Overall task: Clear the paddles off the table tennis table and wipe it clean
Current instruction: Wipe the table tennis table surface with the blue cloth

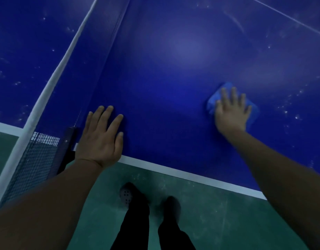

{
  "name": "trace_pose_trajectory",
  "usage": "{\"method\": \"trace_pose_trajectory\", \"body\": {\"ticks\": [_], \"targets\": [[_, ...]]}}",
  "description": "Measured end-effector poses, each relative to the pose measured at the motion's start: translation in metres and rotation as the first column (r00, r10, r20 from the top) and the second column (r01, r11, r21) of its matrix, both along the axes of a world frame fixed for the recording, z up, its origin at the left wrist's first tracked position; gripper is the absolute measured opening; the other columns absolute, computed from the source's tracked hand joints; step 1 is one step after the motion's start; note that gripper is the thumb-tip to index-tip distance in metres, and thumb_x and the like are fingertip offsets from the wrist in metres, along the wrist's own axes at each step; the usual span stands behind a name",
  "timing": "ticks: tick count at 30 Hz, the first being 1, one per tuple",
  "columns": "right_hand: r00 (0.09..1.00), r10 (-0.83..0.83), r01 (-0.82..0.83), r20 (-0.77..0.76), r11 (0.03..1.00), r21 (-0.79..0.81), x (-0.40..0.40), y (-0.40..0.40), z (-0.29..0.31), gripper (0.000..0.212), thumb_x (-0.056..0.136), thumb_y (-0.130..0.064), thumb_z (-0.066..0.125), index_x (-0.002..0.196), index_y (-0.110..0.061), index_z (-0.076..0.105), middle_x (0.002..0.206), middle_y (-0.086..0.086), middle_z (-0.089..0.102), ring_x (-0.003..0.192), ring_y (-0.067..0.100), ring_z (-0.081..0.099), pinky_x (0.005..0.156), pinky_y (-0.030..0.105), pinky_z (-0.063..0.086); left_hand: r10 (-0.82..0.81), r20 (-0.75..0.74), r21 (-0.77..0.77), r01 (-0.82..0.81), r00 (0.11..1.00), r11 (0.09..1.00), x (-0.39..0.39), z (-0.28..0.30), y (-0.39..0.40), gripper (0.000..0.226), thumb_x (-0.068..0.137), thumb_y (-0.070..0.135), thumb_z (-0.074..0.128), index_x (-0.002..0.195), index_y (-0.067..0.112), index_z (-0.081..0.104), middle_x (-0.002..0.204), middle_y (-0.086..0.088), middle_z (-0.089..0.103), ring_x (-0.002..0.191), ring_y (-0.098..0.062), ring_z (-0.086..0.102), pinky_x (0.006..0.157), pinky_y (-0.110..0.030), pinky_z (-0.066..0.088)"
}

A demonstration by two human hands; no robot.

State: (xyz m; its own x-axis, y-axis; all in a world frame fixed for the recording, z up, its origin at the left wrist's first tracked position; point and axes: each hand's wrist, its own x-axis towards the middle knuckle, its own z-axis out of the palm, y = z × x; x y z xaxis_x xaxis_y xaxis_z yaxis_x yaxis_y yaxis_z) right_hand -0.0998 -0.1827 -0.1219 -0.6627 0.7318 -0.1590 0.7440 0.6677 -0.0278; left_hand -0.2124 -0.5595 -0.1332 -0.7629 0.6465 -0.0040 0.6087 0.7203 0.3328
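The blue table tennis table [164, 73] fills the upper view, its white side line running along the near edge. My right hand [231, 112] lies flat with spread fingers on a blue cloth [212, 100], pressing it against the tabletop right of centre. My left hand [101, 138] rests flat on the table near the edge, fingers straight, just right of the net post. No paddle is in view. White specks and smears dot the surface at the far right and beyond the net.
The net [52, 83] with its white top band crosses diagonally at the left, held by a black post [69, 141] clamped at the table's edge. Below lies green floor [209, 213], where my dark-trousered legs and shoes [126, 195] stand.
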Motion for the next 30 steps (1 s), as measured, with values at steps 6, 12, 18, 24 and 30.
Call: {"method": "trace_pose_trajectory", "body": {"ticks": [6, 12, 18, 24, 30], "targets": [[0.989, 0.124, -0.125, -0.079, 0.992, -0.012, -0.062, -0.107, -0.005, 0.056, 0.102, -0.046, 0.017, 0.157, -0.038, 0.016, 0.166, -0.003, 0.010, 0.152, 0.035, 0.006, 0.116, 0.065, 0.004, 0.004, 0.003, -0.048, -0.004, 1.000, 0.999, 0.002, 0.003, 0.001, 0.058, 0.097, 0.039, 0.032, 0.142, 0.006, 0.048, 0.154, -0.020, 0.036, 0.147, -0.038, 0.023, 0.123, -0.047, 0.004], [0.869, 0.495, -0.495, 0.021, 0.869, 0.014, -0.074, -0.048, -0.008, 0.059, 0.098, -0.052, 0.019, 0.155, -0.039, 0.025, 0.165, -0.005, 0.018, 0.152, 0.032, 0.012, 0.118, 0.063, 0.010, 0.026, 0.026, -0.065, -0.025, 0.999, 0.998, -0.002, 0.013, 0.005, 0.058, 0.097, 0.038, 0.032, 0.140, 0.001, 0.049, 0.150, -0.019, 0.043, 0.142, -0.037, 0.033, 0.124, -0.041, 0.002], [0.999, 0.003, -0.005, -0.044, 0.999, -0.043, -0.159, 0.019, 0.003, 0.056, 0.103, -0.048, 0.016, 0.158, -0.039, 0.006, 0.167, -0.006, -0.002, 0.153, 0.031, -0.006, 0.118, 0.064, -0.001, 0.058, 0.036, 0.083, -0.061, 0.998, 0.995, -0.055, 0.021, 0.074, 0.054, 0.099, 0.034, 0.032, 0.139, 0.002, 0.050, 0.151, -0.016, 0.042, 0.142, -0.034, 0.034, 0.122, -0.049, 0.016], [0.594, 0.801, -0.803, -0.068, 0.596, 0.014, -0.226, -0.011, -0.010, 0.057, 0.099, -0.050, 0.022, 0.152, -0.035, 0.035, 0.161, -0.002, 0.030, 0.149, 0.035, 0.023, 0.115, 0.067, 0.015, 0.202, 0.039, 0.185, -0.206, 0.979, 0.961, -0.158, 0.019, 0.184, 0.052, 0.098, 0.028, 0.037, 0.142, 0.003, 0.048, 0.154, -0.016, 0.039, 0.146, -0.034, 0.030, 0.123, -0.046, 0.015], [0.879, 0.474, -0.471, -0.046, 0.880, 0.066, -0.292, 0.101, -0.007, 0.058, 0.100, -0.048, 0.014, 0.157, -0.037, 0.018, 0.166, -0.004, 0.013, 0.152, 0.033, 0.007, 0.117, 0.065, 0.007, 0.220, 0.057, 0.117, -0.226, 0.974, 0.967, -0.216, 0.007, 0.228, 0.055, 0.102, 0.034, 0.033, 0.149, 0.005, 0.039, 0.160, -0.013, 0.030, 0.151, -0.028, 0.019, 0.125, -0.040, 0.007]]}}
